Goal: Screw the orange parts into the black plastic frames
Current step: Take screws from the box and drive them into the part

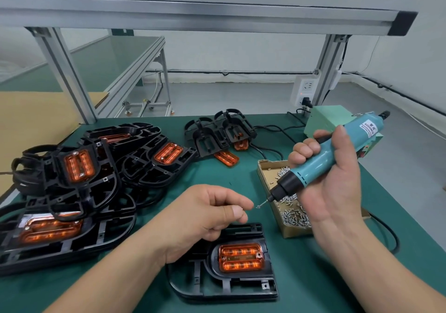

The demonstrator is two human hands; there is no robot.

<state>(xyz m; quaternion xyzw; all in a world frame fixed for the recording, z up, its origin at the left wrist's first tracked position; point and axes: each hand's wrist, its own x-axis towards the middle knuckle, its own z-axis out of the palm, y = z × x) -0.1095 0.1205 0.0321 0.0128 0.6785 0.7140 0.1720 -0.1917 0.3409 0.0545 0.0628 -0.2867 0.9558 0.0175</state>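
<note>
At the near edge of the green-topped workbench, about midway along it, lies a black plastic frame with an orange part seated in its raised pocket. The left hand hovers just above the frame's far end, fingers curled in and thumb laid against the forefinger; whether it pinches anything I cannot tell. The right hand is wrapped round a teal electric screwdriver, tilted with its bit pointing down and left. A small screw sits at the bit's tip, just beside the left fingertips and above the mat. Behind the driver, toward the right edge, an open cardboard box holds a heap of silver screws. Along the left edge sprawls a pile of black frames, several with orange parts in them. Near the far edge stands a smaller cluster of frames, with a loose orange part lying against it. A pale green power box sits at the far right corner.
</note>
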